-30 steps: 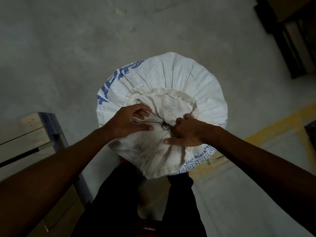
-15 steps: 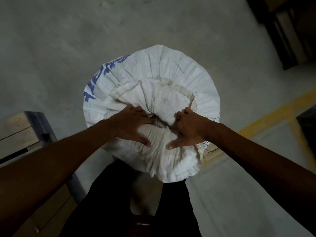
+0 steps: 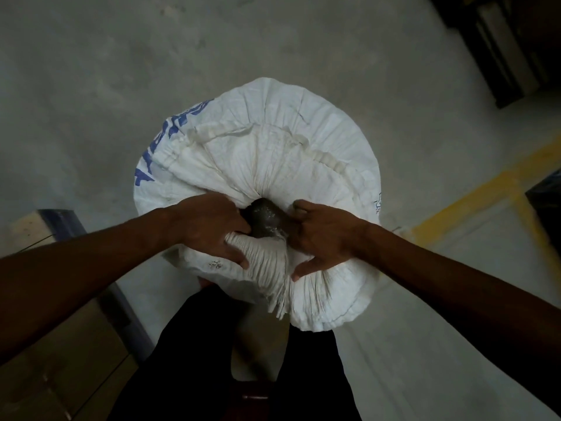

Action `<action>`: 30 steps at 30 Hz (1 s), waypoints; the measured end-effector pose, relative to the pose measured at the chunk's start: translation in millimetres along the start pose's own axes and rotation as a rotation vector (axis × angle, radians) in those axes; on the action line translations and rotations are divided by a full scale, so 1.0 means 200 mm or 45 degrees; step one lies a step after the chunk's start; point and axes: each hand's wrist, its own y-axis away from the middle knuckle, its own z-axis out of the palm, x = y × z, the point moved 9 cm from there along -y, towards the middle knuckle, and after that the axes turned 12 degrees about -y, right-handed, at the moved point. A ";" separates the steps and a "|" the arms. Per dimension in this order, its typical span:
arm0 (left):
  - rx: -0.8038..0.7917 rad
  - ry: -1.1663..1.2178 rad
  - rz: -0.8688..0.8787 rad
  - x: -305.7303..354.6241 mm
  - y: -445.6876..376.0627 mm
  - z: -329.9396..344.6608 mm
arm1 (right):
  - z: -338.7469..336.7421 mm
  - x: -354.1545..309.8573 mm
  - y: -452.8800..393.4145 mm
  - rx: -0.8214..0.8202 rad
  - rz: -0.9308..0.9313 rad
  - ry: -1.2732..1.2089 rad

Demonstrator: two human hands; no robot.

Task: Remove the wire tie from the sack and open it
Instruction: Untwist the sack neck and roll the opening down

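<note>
A white woven sack (image 3: 273, 141) with blue lettering stands on the floor in front of me, seen from above. Its pleated mouth is spread apart in the middle, and a dark opening (image 3: 265, 218) with a shiny inner liner shows there. My left hand (image 3: 212, 226) grips the gathered cloth on the left side of the opening, fingers hooked into the folds. My right hand (image 3: 321, 238) holds the cloth on the right side, thumb pressed on the near pleats. No wire tie is visible anywhere.
The sack stands on a grey concrete floor (image 3: 121, 71). A wooden pallet or crate with a blue edge (image 3: 60, 226) sits at the left. A yellow floor line (image 3: 473, 202) runs at the right. Dark stacked objects (image 3: 501, 50) fill the top right corner.
The two hands have pulled the gathered mouth apart. The tight knot of cloth between them has widened into a dark hole, and the pleats have spread outwards.
</note>
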 end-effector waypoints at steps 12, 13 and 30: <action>0.216 0.004 -0.098 -0.05 0.10 0.01 | 0.04 0.10 0.10 -0.007 0.263 -0.141; 0.302 -0.018 -0.085 -0.04 0.11 0.00 | 0.06 0.09 0.09 -0.014 0.229 -0.077; 0.500 0.376 -0.889 -0.17 0.21 0.01 | 0.02 0.31 0.31 0.708 1.188 -0.364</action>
